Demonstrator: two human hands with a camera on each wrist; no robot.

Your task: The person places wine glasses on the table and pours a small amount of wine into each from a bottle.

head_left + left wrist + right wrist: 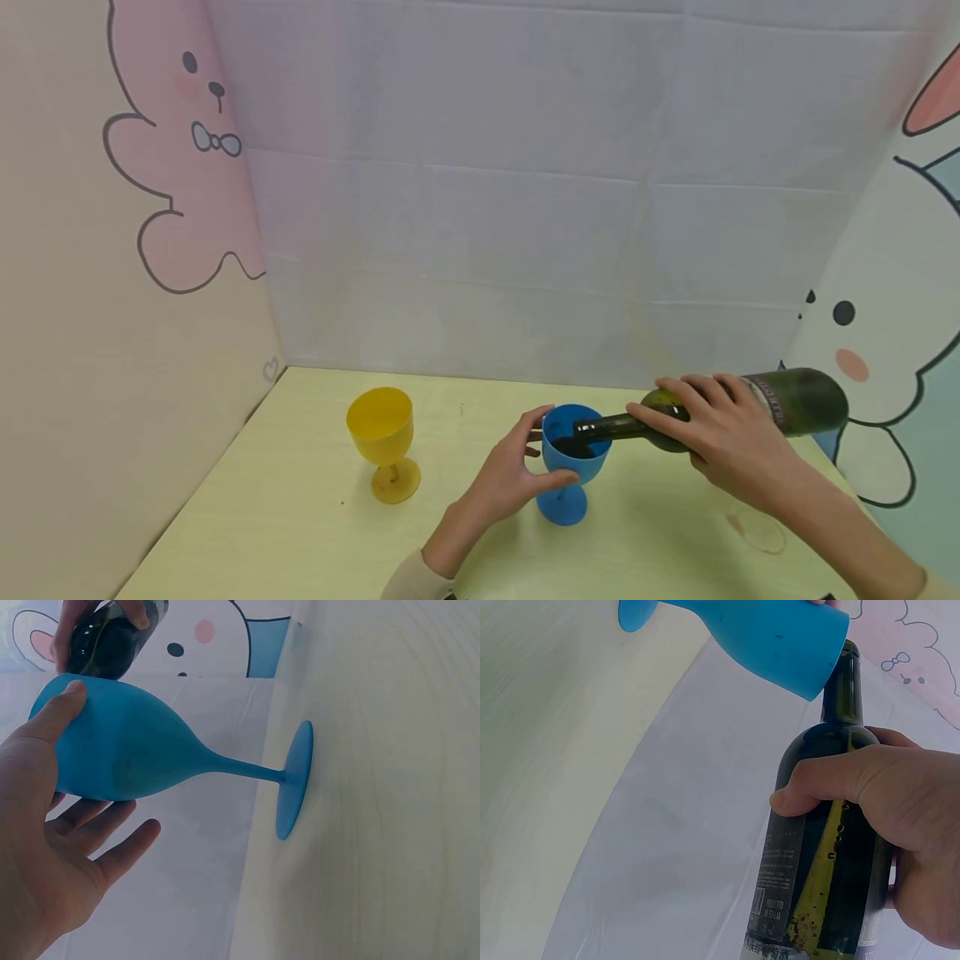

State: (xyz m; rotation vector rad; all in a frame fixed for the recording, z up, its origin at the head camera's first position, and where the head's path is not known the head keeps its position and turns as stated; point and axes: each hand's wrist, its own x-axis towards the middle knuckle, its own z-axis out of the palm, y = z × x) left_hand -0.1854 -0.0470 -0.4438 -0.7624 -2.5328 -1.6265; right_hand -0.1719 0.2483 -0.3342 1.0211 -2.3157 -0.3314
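A blue goblet point(576, 469) stands upright on the table, with dark liquid point(573, 447) in its bowl. My left hand point(510, 475) holds the bowl from the left, thumb at the near side and fingers behind it; in the left wrist view the goblet's foot point(295, 780) meets the tabletop. A dark green wine bottle point(806, 402) lies almost level in my right hand point(738, 442), which grips it round the shoulder and body. Its mouth is over the goblet, inside the rim. The bottle's printed label point(776, 877) shows in the right wrist view.
A yellow goblet point(386, 433) stands on the pale yellow table point(292, 508), left of my left hand. A white sheet point(465, 208) hangs behind the table. Side panels with a pink cartoon animal point(183, 175) and a white cartoon rabbit point(885, 275) flank it. A faint ring stain point(761, 537) marks the right side.
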